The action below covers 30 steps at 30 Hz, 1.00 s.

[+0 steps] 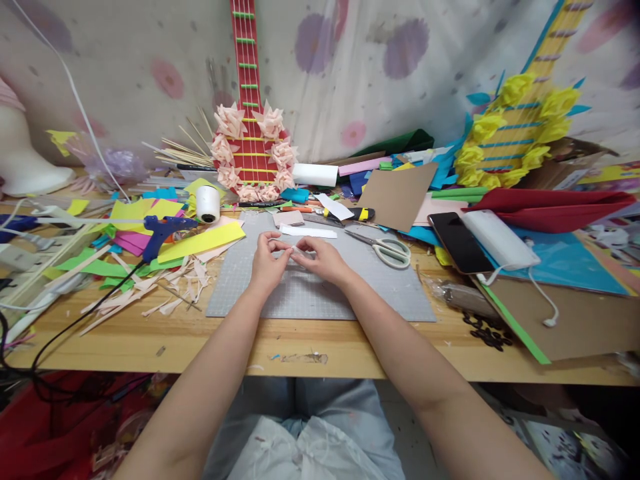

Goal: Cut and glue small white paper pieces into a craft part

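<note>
Both hands over the grey mat (320, 293); small white strip (295, 249) pinched betw. left hand (267, 261) & right hand (324, 261) fingertips — long axis left-right, level; scissors (387, 250) nearer the right hand.

We note both hands meeting over the grey cutting mat (320, 293). Our left hand (267, 262) and right hand (325, 260) pinch a small white paper piece (295, 249) between the fingertips. A white paper strip (309, 232) lies just beyond the fingers; scissors (385, 248) rest right of them.
</note>
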Each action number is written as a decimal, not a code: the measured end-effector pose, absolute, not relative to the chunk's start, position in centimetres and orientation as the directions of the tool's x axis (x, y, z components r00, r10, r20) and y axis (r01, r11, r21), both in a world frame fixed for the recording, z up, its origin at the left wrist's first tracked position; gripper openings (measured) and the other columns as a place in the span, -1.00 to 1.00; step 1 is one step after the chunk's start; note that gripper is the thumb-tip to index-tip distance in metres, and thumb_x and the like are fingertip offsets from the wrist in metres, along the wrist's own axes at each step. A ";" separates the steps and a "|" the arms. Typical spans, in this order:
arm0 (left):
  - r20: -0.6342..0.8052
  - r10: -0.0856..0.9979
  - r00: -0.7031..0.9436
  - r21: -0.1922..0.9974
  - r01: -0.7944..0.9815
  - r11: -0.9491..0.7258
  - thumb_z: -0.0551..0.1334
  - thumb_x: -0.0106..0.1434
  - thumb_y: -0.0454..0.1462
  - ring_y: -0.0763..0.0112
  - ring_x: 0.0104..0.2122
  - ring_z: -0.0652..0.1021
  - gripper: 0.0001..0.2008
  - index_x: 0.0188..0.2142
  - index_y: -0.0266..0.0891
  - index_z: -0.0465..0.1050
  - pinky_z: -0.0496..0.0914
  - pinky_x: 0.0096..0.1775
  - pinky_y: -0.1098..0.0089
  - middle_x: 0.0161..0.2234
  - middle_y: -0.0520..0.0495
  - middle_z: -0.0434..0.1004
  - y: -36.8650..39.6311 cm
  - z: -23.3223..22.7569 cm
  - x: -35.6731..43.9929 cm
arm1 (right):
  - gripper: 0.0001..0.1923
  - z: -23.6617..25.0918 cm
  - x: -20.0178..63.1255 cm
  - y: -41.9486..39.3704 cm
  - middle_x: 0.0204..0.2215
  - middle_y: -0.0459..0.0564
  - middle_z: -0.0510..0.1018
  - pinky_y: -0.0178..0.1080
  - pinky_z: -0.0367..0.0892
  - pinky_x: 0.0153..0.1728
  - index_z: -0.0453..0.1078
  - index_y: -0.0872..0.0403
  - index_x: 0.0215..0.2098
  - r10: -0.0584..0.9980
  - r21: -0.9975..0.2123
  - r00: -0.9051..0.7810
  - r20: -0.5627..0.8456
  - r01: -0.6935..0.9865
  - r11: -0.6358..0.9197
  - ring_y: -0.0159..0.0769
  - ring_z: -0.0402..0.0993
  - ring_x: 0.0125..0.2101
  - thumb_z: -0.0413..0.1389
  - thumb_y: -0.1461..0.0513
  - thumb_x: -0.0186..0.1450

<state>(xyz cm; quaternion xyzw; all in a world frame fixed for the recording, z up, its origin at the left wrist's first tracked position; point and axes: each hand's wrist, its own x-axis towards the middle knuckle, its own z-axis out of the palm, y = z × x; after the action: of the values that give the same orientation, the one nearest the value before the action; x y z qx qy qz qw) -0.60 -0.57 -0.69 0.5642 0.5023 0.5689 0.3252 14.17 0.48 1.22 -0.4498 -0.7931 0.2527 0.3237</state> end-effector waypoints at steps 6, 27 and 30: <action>0.282 0.947 -0.155 0.955 0.143 -0.261 0.26 -0.05 -0.33 0.48 -0.44 0.48 -0.62 -0.26 -0.20 0.12 0.31 -0.23 0.38 -0.53 0.10 0.43 -0.7 -0.6 -0.5 | -0.79 0.9 13.8 0.6 -0.39 -0.07 0.47 -0.33 0.17 -0.34 0.33 0.08 -0.40 0.872 -0.652 -0.387 0.300 0.584 0.484 -0.37 0.31 -0.35 0.00 0.11 0.17; 0.300 0.953 -0.051 0.931 0.233 -0.281 0.25 -0.03 -0.29 0.44 -0.36 0.47 -0.62 -0.19 -0.15 0.22 0.31 -0.23 0.36 -0.46 0.06 0.44 -0.9 -0.7 -0.6 | -0.83 0.8 14.6 1.0 -0.37 -0.04 0.48 -0.29 0.16 -0.29 0.36 0.07 -0.36 0.857 -0.594 -0.440 0.268 0.625 0.507 -0.33 0.32 -0.31 0.00 0.16 0.20; 0.313 0.948 -0.064 0.929 0.226 -0.292 0.23 -0.01 -0.30 0.46 -0.38 0.47 -0.66 -0.21 -0.16 0.19 0.31 -0.25 0.39 -0.45 0.06 0.42 -0.8 -0.7 -0.8 | -0.78 0.8 14.8 1.0 -0.25 -0.01 0.45 -0.25 0.18 -0.21 0.31 0.06 -0.25 0.838 -0.615 -0.423 0.346 0.572 0.543 -0.29 0.30 -0.21 0.04 0.13 0.17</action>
<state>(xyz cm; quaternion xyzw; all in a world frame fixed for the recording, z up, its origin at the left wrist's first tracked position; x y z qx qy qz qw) -0.81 -0.80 -0.70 0.5964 0.4920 0.5386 0.3348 14.84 1.04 0.84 -0.4311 -0.8177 0.2068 0.3206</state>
